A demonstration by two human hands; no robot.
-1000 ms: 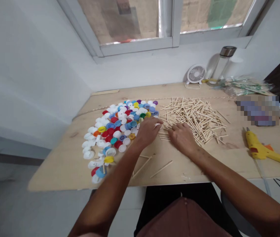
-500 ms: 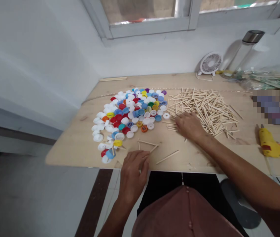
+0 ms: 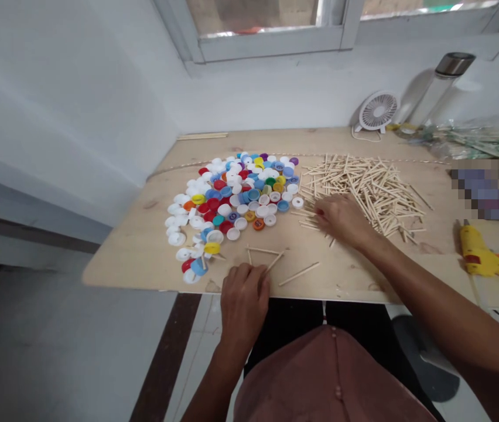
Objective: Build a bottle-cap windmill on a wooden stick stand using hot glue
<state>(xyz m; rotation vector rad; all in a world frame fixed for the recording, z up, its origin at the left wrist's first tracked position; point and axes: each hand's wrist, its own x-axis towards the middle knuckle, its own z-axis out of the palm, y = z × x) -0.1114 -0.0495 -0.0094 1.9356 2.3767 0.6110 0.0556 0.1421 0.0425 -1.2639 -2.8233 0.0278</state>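
My left hand (image 3: pixel 245 296) rests at the table's front edge with its fingers bent and close together. They lie over the near ends of a small frame of thin wooden sticks (image 3: pixel 265 251), so I cannot see how they touch it. A single wooden stick (image 3: pixel 298 274) lies to the right of that frame. At the left edge of a big heap of wooden sticks (image 3: pixel 376 196), my right hand (image 3: pixel 341 217) is closed, fingers curled down among loose sticks. What its fingertips hold is hidden.
Many coloured bottle caps (image 3: pixel 236 199) are spread left of the heap. A yellow glue gun (image 3: pixel 482 255) lies at the right. Farther back stand a small white fan (image 3: pixel 379 111) and a clear bottle (image 3: pixel 438 88). Bagged sticks (image 3: pixel 473 140) lie at the back right.
My right hand has curled its fingers more tightly at the edge of the heap. My left hand stays by the stick frame, and the view has shifted slightly.
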